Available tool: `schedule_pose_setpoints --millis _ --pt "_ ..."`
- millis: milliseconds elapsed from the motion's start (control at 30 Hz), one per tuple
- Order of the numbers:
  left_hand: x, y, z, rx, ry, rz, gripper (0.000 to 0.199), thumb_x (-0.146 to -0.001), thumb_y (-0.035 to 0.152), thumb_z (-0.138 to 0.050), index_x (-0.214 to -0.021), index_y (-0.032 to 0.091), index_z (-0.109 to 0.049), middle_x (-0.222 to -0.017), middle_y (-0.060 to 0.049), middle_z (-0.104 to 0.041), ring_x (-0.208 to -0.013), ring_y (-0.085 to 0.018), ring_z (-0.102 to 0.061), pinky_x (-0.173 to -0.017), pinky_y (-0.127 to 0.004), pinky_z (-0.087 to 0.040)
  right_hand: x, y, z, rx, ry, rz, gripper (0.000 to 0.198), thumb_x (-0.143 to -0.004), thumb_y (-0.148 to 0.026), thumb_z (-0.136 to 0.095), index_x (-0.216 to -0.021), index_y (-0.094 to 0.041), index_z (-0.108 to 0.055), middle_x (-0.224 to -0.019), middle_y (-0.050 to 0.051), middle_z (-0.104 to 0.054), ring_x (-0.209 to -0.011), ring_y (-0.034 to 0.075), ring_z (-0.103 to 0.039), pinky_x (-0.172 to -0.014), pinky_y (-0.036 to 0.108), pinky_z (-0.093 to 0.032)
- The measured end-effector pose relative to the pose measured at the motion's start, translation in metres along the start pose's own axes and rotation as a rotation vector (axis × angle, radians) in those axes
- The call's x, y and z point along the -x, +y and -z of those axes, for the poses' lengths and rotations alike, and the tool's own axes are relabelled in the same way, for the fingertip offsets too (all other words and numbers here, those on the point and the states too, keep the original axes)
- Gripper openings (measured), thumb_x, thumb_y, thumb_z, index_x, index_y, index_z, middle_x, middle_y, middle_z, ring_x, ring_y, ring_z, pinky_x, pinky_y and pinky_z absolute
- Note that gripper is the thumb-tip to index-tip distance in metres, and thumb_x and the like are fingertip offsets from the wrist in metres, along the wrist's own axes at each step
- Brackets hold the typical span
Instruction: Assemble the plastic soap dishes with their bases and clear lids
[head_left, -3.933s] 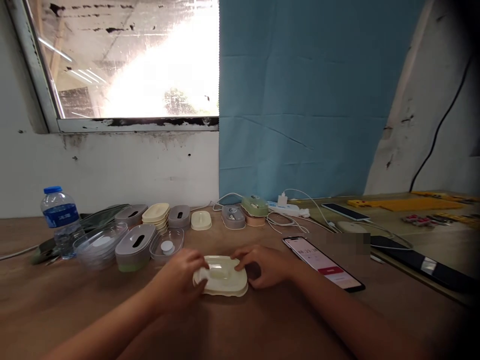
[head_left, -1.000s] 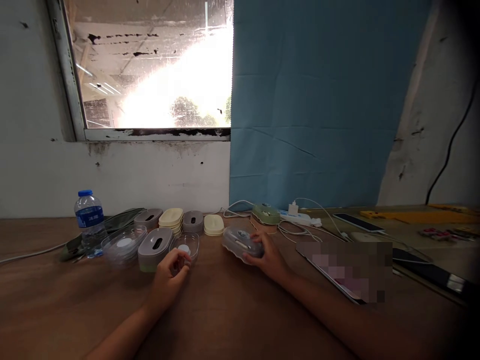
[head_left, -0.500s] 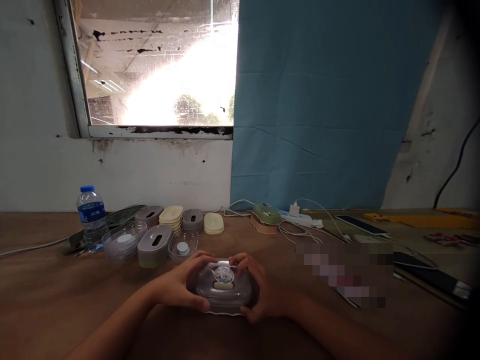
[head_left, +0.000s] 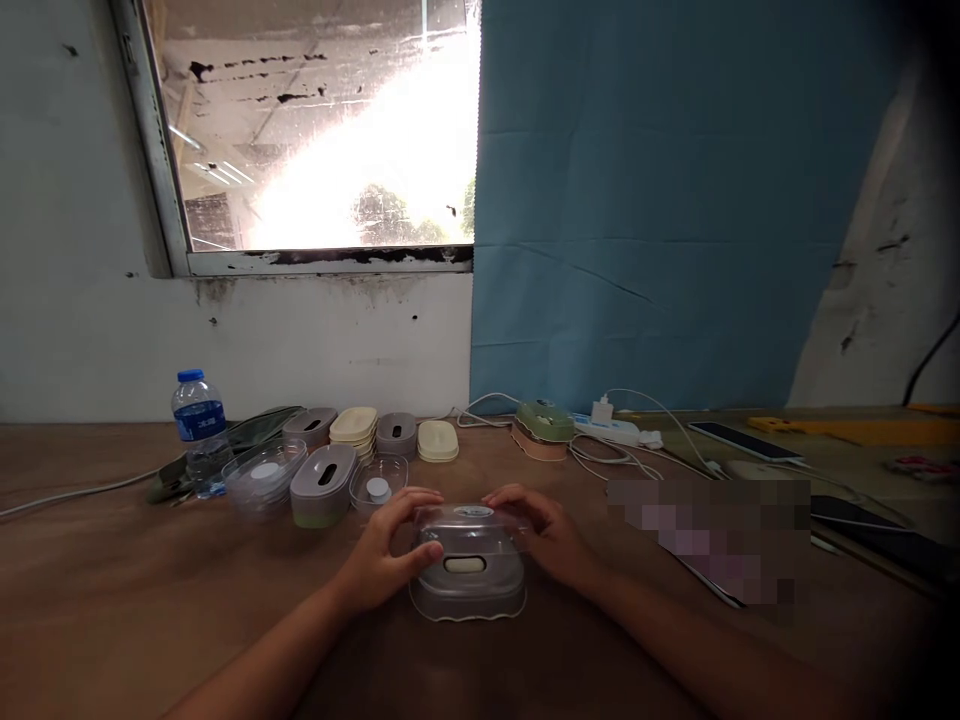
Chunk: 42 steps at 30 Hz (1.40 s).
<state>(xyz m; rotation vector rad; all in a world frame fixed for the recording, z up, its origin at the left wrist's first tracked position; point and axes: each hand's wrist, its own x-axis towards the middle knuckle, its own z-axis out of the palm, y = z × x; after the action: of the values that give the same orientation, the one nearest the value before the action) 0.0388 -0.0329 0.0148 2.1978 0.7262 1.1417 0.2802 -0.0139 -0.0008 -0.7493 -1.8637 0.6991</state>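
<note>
Before me is a grey oval box (head_left: pixel 469 594) with a rounded slot in its top and a pale wavy edge along its bottom. A clear plastic cover (head_left: pixel 466 530) with a round label sits over the back of the box, seemingly raised and tilted. My left hand (head_left: pixel 390 553) grips the cover's left side, thumb in front and fingers behind. Around its far right corner curl the fingers of my right hand (head_left: pixel 556 540); the right thumb is hidden. Whether the cover still touches the box, I cannot tell.
Behind to the left stand stacked clear covers (head_left: pixel 264 478), a grey-and-green slotted box (head_left: pixel 324 487), cream lids (head_left: pixel 437 441) and a water bottle (head_left: pixel 201 425). A green box (head_left: pixel 545 421), power strip (head_left: pixel 609 430), cables and a phone (head_left: pixel 742 442) lie to the right.
The clear cover has shifted up and away from me, so its label now lies beyond the slot. My right hand has moved toward the far corner, and the view has turned slightly left.
</note>
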Motion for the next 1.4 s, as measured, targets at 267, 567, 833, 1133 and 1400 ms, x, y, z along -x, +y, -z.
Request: schedule_pose_setpoints --millis 267,567,833,1133,1400 --pt "0.005 0.009 -0.001 -0.635 0.171 -0.346 0.052 -0.08 0.031 -0.053 -0.128 0.023 -0.036 -0.13 -0.009 -0.042 -0.124 -0.026 -0.031 -0.102 -0.045 -0.025 -0.01 -0.001 -0.002 -0.233 0.319 -0.269 0.05 -0.064 -0.038 -0.069 -0.107 -0.02 -0.05 -0.086 0.006 -0.065 -0.074 0.019 -0.062 -0.054 0.027 -0.052" --pt "-0.002 0.017 -0.002 -0.94 -0.221 -0.714 0.02 -0.087 0.012 -0.04 -0.099 0.017 -0.056 -0.076 -0.002 -0.062 -0.081 -0.014 -0.055 -0.087 -0.034 -0.042 -0.007 -0.007 -0.001 -0.258 0.248 -0.394 0.041 -0.064 -0.029 -0.067 -0.103 -0.019 -0.06 -0.088 0.006 -0.069 -0.058 0.014 -0.061 -0.052 0.027 -0.05" --pt "-0.004 0.005 -0.001 -1.12 -0.139 -0.598 0.018 -0.088 0.012 -0.036 -0.088 0.011 -0.053 -0.077 -0.006 -0.053 -0.075 -0.018 -0.05 -0.073 -0.033 -0.044 -0.007 0.002 0.001 -0.111 0.135 -0.348 0.042 -0.072 -0.043 -0.06 -0.106 -0.018 -0.056 -0.084 0.006 -0.068 -0.068 0.017 -0.061 -0.056 0.027 -0.048" --pt "-0.01 -0.044 0.03 -0.963 0.021 -0.213 0.021 -0.09 0.016 -0.03 -0.082 0.014 -0.049 -0.085 -0.006 -0.049 -0.079 -0.017 -0.048 -0.072 -0.032 -0.044 0.0 0.012 -0.002 0.234 0.066 -0.183 0.017 -0.075 -0.032 -0.056 -0.084 -0.019 -0.06 -0.076 0.002 -0.062 -0.066 0.016 -0.055 -0.058 0.026 -0.044" --pt "-0.012 -0.064 0.032 -0.93 0.04 -0.112 0.022 -0.09 0.018 -0.029 -0.079 0.016 -0.048 -0.084 -0.006 -0.05 -0.079 -0.017 -0.048 -0.074 -0.033 -0.044 0.005 -0.002 -0.002 0.303 -0.093 -0.063 0.013 -0.075 -0.027 -0.055 -0.084 -0.02 -0.06 -0.082 0.003 -0.06 -0.076 0.018 -0.054 -0.069 0.028 -0.042"
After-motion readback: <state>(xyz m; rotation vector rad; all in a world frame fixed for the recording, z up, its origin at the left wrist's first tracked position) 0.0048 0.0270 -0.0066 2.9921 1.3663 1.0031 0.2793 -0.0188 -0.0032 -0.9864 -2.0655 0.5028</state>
